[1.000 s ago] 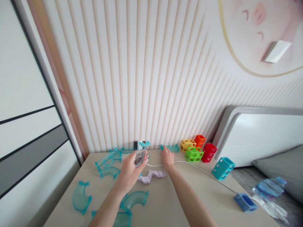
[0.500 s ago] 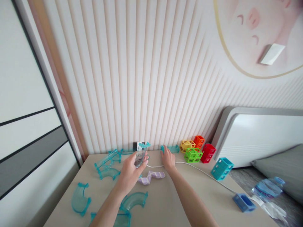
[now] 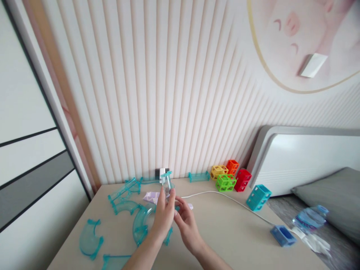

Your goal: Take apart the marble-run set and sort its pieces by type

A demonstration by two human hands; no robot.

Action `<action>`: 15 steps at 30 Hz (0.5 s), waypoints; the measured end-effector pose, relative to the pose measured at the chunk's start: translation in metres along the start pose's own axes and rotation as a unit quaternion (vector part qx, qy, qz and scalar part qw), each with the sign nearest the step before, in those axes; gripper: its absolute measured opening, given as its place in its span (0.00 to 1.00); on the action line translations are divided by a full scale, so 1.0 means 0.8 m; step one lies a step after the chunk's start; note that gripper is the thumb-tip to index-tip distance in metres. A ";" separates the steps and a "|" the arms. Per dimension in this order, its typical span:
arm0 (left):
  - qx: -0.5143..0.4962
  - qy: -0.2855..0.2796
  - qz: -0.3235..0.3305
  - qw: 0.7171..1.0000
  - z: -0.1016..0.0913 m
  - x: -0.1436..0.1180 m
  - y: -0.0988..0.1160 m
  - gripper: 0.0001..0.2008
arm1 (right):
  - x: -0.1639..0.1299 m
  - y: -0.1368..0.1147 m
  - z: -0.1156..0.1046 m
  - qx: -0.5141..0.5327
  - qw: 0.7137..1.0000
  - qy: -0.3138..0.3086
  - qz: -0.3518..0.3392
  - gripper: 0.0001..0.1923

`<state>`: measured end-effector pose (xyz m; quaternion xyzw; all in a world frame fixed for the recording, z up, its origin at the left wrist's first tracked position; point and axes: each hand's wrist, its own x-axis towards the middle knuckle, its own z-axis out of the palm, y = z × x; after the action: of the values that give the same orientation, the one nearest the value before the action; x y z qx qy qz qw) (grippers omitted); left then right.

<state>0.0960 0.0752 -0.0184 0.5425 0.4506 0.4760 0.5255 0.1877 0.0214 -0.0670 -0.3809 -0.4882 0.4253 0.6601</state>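
You are looking down at a beige desk (image 3: 225,232) set against a ribbed wall. Above its middle, your left hand (image 3: 165,213) grips a clear straight track tube (image 3: 167,182), its long axis upright and tilted slightly toward the back edge. Your right hand (image 3: 187,221) sits just beside it, fingers curled toward the tube's lower end (whether they touch it is unclear). A curved teal track piece (image 3: 142,221) lies under your left hand. A second ago your right hand was at the back edge; it has pulled in.
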 end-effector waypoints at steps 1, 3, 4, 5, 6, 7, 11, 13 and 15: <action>0.000 -0.011 -0.012 1.000 0.001 0.000 -0.003 0.26 | 0.002 0.002 -0.004 0.019 1.000 0.012 0.016 0.24; -0.010 -0.032 -0.015 0.999 0.000 0.003 -0.010 0.27 | 0.008 0.008 -0.020 0.035 0.997 0.038 0.054 0.25; -0.020 -0.035 -0.005 0.999 -0.001 0.007 -0.014 0.28 | 0.012 0.010 -0.030 0.033 0.995 0.058 0.071 0.24; -0.028 -0.031 0.011 0.999 -0.003 0.011 -0.018 0.30 | 0.016 0.012 -0.042 0.027 0.993 0.081 0.084 0.23; -0.034 -0.026 0.030 0.999 -0.005 0.015 -0.022 0.33 | 0.019 0.012 -0.054 0.018 0.990 0.105 0.093 0.21; -0.033 -0.023 0.046 0.998 -0.007 0.019 -0.027 0.35 | 0.023 0.012 -0.067 0.008 0.987 0.124 0.099 0.20; 0.052 -0.094 0.063 0.992 -0.015 0.031 -0.043 0.32 | 0.034 0.004 -0.110 -0.023 0.981 0.155 0.110 0.21; 0.127 -0.127 0.084 0.980 -0.017 0.036 -0.049 0.27 | 0.039 0.001 -0.124 -0.039 0.977 0.180 0.104 0.24; 0.186 -0.127 0.115 0.967 -0.015 0.041 -0.053 0.23 | 0.045 0.002 -0.134 -0.056 0.971 0.213 0.091 0.27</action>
<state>0.0893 0.1112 -0.0595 0.7349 0.3957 0.3684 0.4094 0.2972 0.0461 -0.0817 -0.5421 -0.3229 0.3642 0.6850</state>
